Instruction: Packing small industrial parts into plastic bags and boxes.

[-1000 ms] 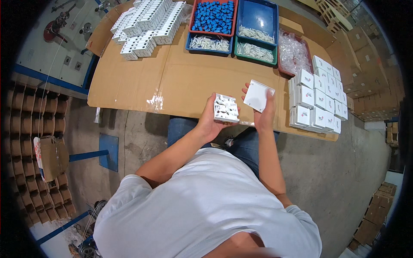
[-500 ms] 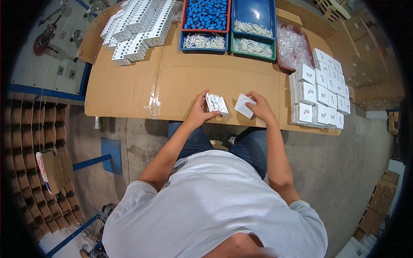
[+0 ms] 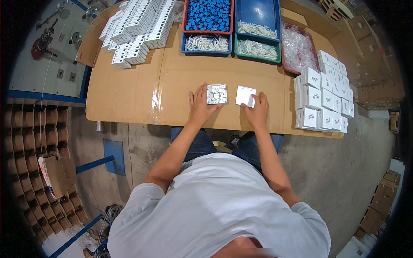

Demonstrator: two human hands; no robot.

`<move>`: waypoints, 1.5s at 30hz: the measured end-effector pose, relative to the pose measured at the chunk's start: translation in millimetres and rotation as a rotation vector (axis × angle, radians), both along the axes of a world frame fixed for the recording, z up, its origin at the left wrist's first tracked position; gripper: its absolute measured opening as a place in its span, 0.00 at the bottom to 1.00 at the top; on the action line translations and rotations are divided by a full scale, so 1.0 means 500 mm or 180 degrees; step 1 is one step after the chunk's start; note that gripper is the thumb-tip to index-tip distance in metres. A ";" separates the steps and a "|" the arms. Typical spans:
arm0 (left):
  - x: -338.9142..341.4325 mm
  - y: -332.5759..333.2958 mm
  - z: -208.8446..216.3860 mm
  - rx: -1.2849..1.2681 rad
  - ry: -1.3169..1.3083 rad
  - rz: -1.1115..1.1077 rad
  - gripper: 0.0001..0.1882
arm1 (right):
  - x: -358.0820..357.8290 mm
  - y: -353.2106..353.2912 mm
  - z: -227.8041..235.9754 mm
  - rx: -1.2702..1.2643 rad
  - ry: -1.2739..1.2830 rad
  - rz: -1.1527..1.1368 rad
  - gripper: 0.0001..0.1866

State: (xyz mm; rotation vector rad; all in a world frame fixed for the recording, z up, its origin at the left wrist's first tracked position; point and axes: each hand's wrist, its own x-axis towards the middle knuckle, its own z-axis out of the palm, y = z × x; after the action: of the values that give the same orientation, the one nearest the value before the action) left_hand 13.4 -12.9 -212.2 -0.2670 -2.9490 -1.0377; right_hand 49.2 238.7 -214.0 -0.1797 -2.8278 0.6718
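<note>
My left hand grips a square white housing by its left and lower edges, thumb along the bottom. Its inner side faces up, showing a greyish frame with small fittings around a central opening. A hand's width to the right, a flat, square white plate has its smooth face up. My right hand pinches that plate at its lower right edge. Both pieces look level, at or just over the cardboard tabletop, and they are apart from each other.
A red tray of blue parts, a blue tray and a green tray of small white pieces line the back. Beside them stands a red bin of clear plastic bags. White boxes are stacked right; white units pile up far left.
The housing and the plate have gone from tilted to level and squared up. My right hand has swung round to the plate's lower right edge.
</note>
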 end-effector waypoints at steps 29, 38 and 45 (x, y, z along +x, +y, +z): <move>-0.006 0.032 0.012 -0.0435 0.0517 -0.0039 0.60 | -0.192 0.190 0.082 -0.1023 0.0741 -0.0433 0.20; -0.010 0.033 0.015 -0.0520 0.0490 0.0045 0.61 | -0.501 0.430 0.156 -0.0086 -0.0140 -0.0913 0.14; -0.012 0.031 0.013 -0.0537 0.0542 0.0017 0.58 | -0.575 0.550 0.155 0.1345 -0.1496 -0.0539 0.16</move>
State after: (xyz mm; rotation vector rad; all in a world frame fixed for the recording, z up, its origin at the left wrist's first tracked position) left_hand 7.3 2.5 -205.8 -0.3306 -2.8821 -0.7261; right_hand -238.5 513.9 -136.3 -0.5552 -3.2596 -0.0228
